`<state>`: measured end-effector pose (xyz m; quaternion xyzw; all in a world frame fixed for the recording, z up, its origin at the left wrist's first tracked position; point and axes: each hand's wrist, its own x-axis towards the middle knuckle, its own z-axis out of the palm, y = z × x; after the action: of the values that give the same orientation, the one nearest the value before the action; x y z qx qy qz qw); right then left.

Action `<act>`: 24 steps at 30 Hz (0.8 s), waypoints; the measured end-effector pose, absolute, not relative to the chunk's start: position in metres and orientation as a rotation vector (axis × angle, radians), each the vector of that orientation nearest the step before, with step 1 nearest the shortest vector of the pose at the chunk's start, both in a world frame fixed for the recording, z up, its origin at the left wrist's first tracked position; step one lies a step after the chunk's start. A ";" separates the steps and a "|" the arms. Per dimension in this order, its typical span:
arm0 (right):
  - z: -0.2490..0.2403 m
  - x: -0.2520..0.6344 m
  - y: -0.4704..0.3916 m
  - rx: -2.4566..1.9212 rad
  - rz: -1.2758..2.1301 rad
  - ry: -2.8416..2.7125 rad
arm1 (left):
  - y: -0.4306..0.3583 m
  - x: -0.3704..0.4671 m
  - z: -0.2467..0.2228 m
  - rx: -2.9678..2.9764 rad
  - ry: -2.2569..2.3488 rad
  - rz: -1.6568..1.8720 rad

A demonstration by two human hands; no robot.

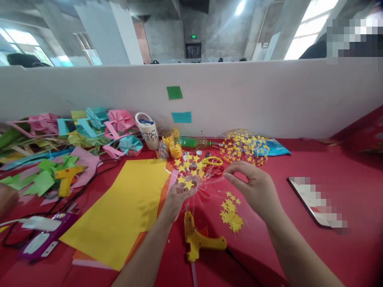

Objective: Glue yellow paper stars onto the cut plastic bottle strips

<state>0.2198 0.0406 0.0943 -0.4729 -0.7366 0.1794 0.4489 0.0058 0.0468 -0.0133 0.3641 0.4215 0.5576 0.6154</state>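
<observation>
My left hand [178,197] is closed round the lower part of a clear plastic piece with yellow paper stars [189,184] on its thin see-through strips, which fan out to the right. My right hand [257,187] hovers beside it with thumb and forefinger pinched; whether anything small is between the fingertips cannot be made out. Below the hands lies a yellow glue gun [194,239], its nozzle pointing away from me and a glue stick at its back. A loose heap of yellow paper stars [231,215] rests between the glue gun and my right forearm.
Yellow paper sheets [119,211] lie left, near a purple power strip [49,235] and another glue gun [67,179]. Folded paper flowers [119,121], a white cup [148,133], scissors [214,161], a green bottle [188,142] and a star-covered piece [243,145] line the back. A phone [314,203] lies right. Another person's hand [7,201] shows left.
</observation>
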 end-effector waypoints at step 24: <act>0.085 0.193 0.024 -0.932 0.314 -2.046 | 0.043 0.006 -0.005 0.991 0.904 1.183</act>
<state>0.1926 0.0244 0.0849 -0.3723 -0.8171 0.1254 0.4218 0.0063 0.0433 -0.0046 0.4320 0.3939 0.5156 0.6263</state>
